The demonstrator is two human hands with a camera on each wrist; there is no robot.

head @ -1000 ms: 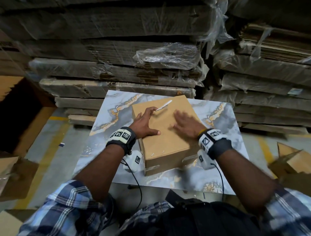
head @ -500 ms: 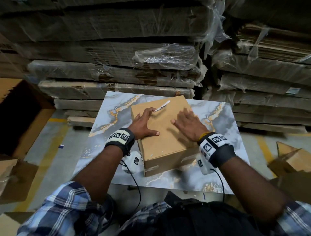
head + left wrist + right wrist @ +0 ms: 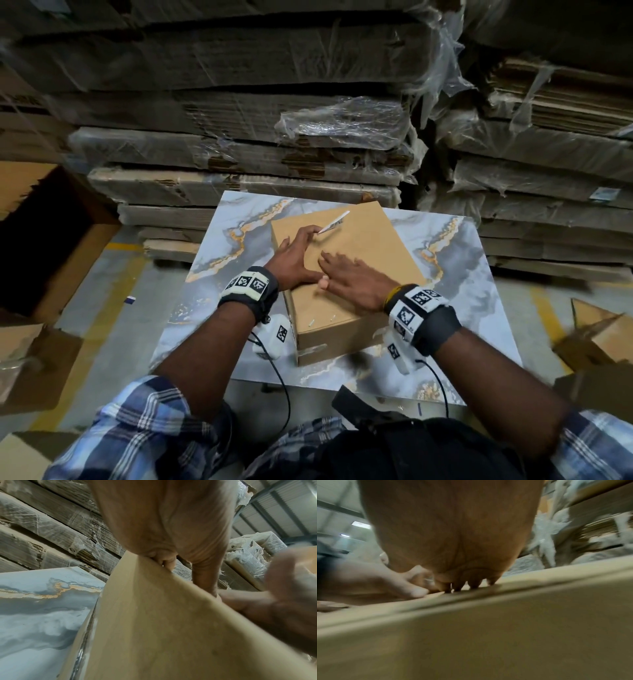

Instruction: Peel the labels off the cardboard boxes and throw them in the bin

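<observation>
At the left hand [image 3: 297, 257] fingertips [image 3: 313, 230], one label [image 3: 334, 222] sits peeled off the cardboard box [image 3: 346, 291], its white strip sticking out past the index tip toward the box's far corner. It looks pinched between the curled left fingers, but the head view is too small to confirm the grip and the left wrist view only shows knuckles pressed on the box top. Right hand [image 3: 356, 279] lies flat on the lid, fingers straight and spread, tips just beside the left thumb, holding nothing; motion blur on it. Box top under both palms shows bare cardboard, with two tiny white flecks nearer the wrists than the fingers, possibly residue. Box rests on the marbled surface [image 3: 479, 274]. Judgement: peel on this box is done or nearly so; the drop in the bin is left. No bin identifiable in any view. An open carton [image 3: 51, 240] stands well left of the left hand; its role is unclear.
</observation>
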